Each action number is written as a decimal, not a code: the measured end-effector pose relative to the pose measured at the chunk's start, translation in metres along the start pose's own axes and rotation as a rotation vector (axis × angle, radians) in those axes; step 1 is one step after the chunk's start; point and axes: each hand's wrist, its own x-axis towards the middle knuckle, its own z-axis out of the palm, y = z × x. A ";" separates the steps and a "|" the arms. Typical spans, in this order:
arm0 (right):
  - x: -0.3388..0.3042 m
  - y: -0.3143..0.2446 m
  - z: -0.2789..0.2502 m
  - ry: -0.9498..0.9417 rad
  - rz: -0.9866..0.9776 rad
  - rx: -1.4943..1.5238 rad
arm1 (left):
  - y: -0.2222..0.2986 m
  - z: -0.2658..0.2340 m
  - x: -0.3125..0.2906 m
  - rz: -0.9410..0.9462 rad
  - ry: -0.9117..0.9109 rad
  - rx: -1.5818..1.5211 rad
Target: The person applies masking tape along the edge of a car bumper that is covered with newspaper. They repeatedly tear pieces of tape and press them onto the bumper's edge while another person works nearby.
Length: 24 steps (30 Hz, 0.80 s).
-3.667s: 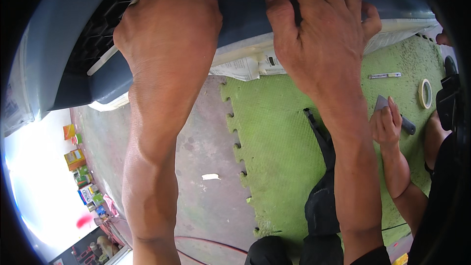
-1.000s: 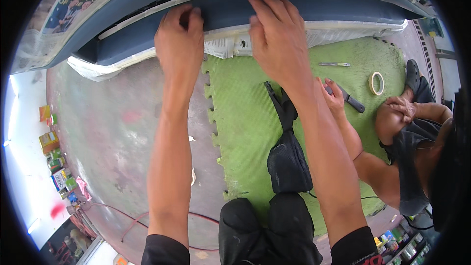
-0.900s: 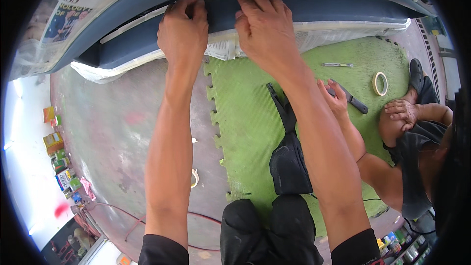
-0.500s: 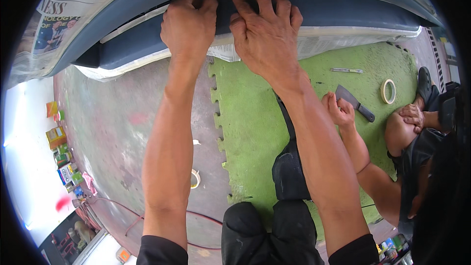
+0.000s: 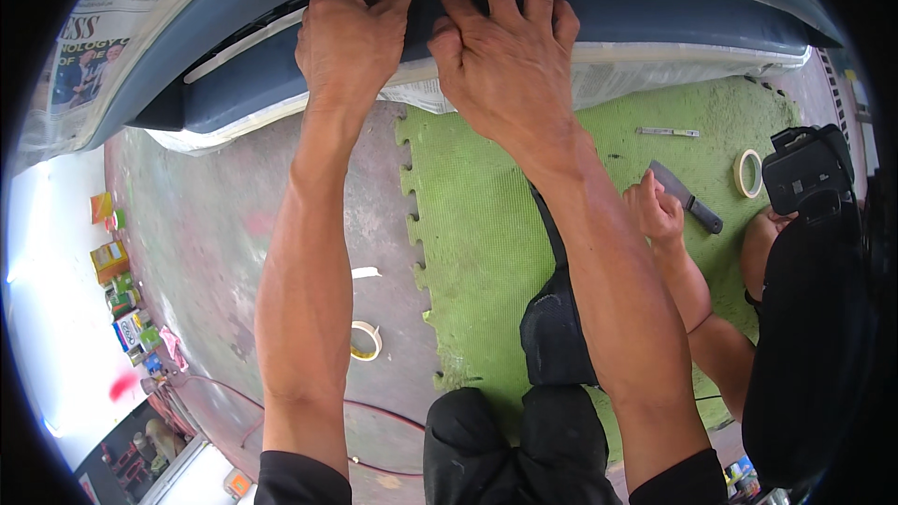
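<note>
A long blue-grey panel (image 5: 673, 19) crosses the top of the view, its lower edge covered with newspaper (image 5: 617, 67) and pale tape. Along the gap above it runs a strip of masking tape (image 5: 245, 45). My left hand (image 5: 352, 45) is closed in a pinch at this strip; its fingertips are partly hidden behind the knuckles. Close on its right, my right hand (image 5: 510, 61) lies with fingers spread on the panel, the fingertips touching the tape at the upper edge.
On the green foam mat (image 5: 477, 252) lie a putty knife (image 5: 703, 216), a cutter (image 5: 667, 132) and a tape roll (image 5: 739, 178). A co-worker's hand (image 5: 660, 210) is beside the knife. Another tape roll (image 5: 378, 344) and a red hose (image 5: 393, 414) lie on the concrete. Cans (image 5: 110, 262) line the left wall.
Both my hands have shifted slightly left along the panel's upper edge. The co-worker at right has leaned forward, and their black head-worn device now covers their knee and other hand.
</note>
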 end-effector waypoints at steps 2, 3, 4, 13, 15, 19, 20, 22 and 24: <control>0.000 0.000 0.001 0.004 0.004 -0.001 | 0.002 0.003 -0.002 0.036 0.041 0.044; -0.001 0.000 0.001 0.010 0.004 -0.005 | 0.002 0.004 -0.003 0.053 0.063 0.068; -0.001 0.000 0.001 0.015 0.004 -0.009 | 0.003 0.005 -0.004 0.062 0.077 0.094; -0.002 0.001 0.002 0.016 0.002 -0.012 | -0.001 0.017 -0.006 0.093 0.136 0.247; 0.000 -0.003 0.000 0.014 0.008 -0.020 | -0.002 0.015 -0.006 0.121 0.150 0.263; -0.002 -0.002 0.002 0.046 0.009 -0.013 | -0.001 0.017 -0.009 0.140 0.165 0.259; -0.001 -0.003 0.003 0.049 0.008 -0.023 | 0.000 0.017 -0.009 0.141 0.176 0.259; -0.001 -0.003 0.005 0.053 0.007 -0.044 | 0.000 0.018 -0.010 0.153 0.193 0.253; -0.001 -0.005 0.005 0.046 0.004 -0.046 | 0.002 0.016 -0.013 0.174 0.206 0.242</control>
